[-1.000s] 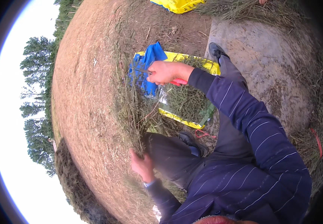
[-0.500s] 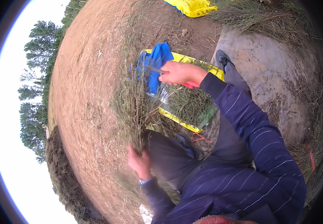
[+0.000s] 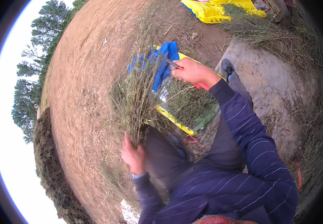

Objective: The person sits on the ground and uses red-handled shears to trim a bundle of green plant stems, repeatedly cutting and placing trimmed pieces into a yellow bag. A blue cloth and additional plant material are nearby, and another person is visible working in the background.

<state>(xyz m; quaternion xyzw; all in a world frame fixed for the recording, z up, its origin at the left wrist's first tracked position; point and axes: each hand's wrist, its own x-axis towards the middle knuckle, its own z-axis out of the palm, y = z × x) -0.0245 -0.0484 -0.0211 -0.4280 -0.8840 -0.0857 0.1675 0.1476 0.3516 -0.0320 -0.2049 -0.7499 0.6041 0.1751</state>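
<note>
My left hand (image 3: 133, 155) is closed around the lower stems of a long, loose bundle of dry green grass (image 3: 133, 100), which rises away from me. My right hand (image 3: 193, 71) grips a pair of scissors (image 3: 169, 61) with red handles. Their metal blades point left toward the upper part of the bundle; whether they touch any stems I cannot tell. Beneath my right hand, short cut grass (image 3: 191, 100) lies heaped on a spread yellow-edged sack (image 3: 174, 118). A blue flap (image 3: 166, 69) of the sack is partly hidden behind the stems.
Another yellow sack (image 3: 213, 13) lies at the far side, beside a grass pile (image 3: 277, 41). A pale flat slab (image 3: 266, 82) is on the right, my shoe (image 3: 227, 67) at its edge. Red string (image 3: 193, 140) lies near my legs. Straw-covered ground (image 3: 83, 93) stretches left.
The view has shifted a little. My right hand with the scissors sits slightly farther right and the blades tilt more steeply. My left hand is a bit higher and farther left, still holding the bundle.
</note>
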